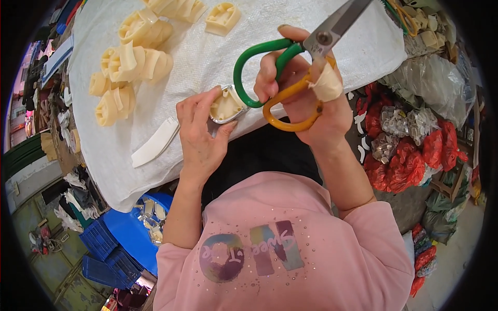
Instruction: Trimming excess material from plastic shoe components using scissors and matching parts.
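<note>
My left hand [199, 135] rests at the near edge of the white-covered table, its fingers and thumb closed round a small cream plastic part with a shiny silver rim [226, 105]. A curved white strip [155, 142] lies beside that hand, one end close to the wrist. Raised above the table, my right hand [332, 119] holds scissors [324, 39] with one green and one orange handle. Their blades point up and to the right, away from the part. A cream wrap [328, 84] shows on this hand by the orange handle; what it covers is hidden.
Stacks of cream plastic parts [137, 62] stand on the white sheet [192, 57] at the far left, with a single one [223, 18] apart. Lower left is a blue basin [122, 228] of silver-rimmed parts. Red bags [402, 163] and clear bags pile up at the right.
</note>
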A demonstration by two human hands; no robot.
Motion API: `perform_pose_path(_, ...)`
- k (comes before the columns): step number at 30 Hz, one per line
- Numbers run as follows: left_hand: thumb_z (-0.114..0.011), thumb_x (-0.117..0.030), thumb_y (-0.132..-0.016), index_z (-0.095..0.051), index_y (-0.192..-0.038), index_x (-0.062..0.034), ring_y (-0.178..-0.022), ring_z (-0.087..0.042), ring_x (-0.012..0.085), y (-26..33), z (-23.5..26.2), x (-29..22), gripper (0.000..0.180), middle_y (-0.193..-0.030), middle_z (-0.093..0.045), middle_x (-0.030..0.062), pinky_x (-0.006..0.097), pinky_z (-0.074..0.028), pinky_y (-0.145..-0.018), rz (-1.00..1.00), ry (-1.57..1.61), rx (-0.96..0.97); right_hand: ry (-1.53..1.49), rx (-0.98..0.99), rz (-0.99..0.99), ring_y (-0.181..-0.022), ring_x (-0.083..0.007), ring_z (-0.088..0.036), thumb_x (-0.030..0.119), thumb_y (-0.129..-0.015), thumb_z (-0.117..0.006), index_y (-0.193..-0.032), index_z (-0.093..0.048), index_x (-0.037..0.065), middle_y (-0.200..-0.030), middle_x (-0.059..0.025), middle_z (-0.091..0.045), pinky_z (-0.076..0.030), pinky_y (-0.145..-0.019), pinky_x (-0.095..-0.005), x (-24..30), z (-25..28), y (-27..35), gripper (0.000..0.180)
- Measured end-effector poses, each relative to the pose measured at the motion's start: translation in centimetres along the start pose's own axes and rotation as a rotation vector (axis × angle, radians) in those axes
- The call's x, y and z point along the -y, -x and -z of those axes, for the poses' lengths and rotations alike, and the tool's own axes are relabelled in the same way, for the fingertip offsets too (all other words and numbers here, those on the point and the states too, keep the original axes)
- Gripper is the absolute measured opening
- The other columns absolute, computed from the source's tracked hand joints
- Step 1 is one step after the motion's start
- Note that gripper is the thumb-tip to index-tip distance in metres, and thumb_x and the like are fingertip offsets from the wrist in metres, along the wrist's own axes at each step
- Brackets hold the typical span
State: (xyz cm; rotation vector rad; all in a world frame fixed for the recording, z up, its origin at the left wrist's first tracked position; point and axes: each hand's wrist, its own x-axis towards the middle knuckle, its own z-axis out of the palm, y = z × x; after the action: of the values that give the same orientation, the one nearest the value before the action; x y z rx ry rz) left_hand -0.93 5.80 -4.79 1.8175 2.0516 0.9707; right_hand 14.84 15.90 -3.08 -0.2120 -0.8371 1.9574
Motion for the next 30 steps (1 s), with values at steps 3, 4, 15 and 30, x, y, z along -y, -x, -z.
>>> perform_pose_path(3, -0.073, 0.002, -0.060, -0.057, -0.117, -0.0051, -0.101, -0.047, 0.0311, 0.0, 0.1, 0.0, 0.060, -0.108, -0.053, 0.0121, 0.039, -0.040, -0.090, -0.017, 0.028, -0.021, 0.143, -0.046, -0.091, -0.075, -0.0165, -0.050, 0.029, -0.094, -0.042, -0.131, -0.037, 0.001, -0.086, -0.0110, -0.051, -0.043, -0.070, -0.0318, -0.4, -0.2, 0.0, 0.047)
perform_pose_path(4, -0.073, 0.002, -0.060, -0.056, -0.117, -0.0050, -0.101, -0.047, 0.0311, 0.0, 0.1, 0.0, 0.060, -0.108, -0.053, 0.0121, 0.039, -0.040, -0.089, -0.016, 0.019, -0.012, 0.211, -0.076, -0.146, -0.076, -0.0189, -0.049, 0.037, -0.093, -0.039, -0.135, -0.036, 0.004, -0.086, -0.0120, -0.049, -0.042, -0.070, -0.0354, -0.5, -0.3, -0.1, 0.053)
perform_pose_path(15, -0.071, -0.002, -0.062, -0.056, -0.119, -0.0039, -0.103, -0.049, 0.0303, 0.0, 0.1, 0.1, 0.059, -0.109, -0.054, 0.0139, 0.037, -0.041, -0.090, -0.014, 0.006, -0.007, 0.042, -0.023, -0.022, -0.074, -0.0154, -0.052, 0.021, -0.094, -0.044, -0.127, -0.038, -0.003, -0.088, -0.0109, -0.053, -0.046, -0.070, -0.0291, -0.2, 0.6, -0.8, 0.042)
perform_pose_path(30, -0.072, 0.000, -0.061, -0.056, -0.119, -0.0036, -0.103, -0.049, 0.0302, 0.0, 0.2, 0.1, 0.060, -0.108, -0.054, 0.0136, 0.038, -0.041, -0.090, -0.006, 0.007, -0.008, 0.374, 0.048, -0.020, -0.076, -0.0181, -0.051, 0.022, -0.095, -0.043, -0.129, -0.039, 0.001, -0.089, -0.0131, -0.052, -0.046, -0.070, -0.0349, -1.9, -0.7, -2.5, 0.040)
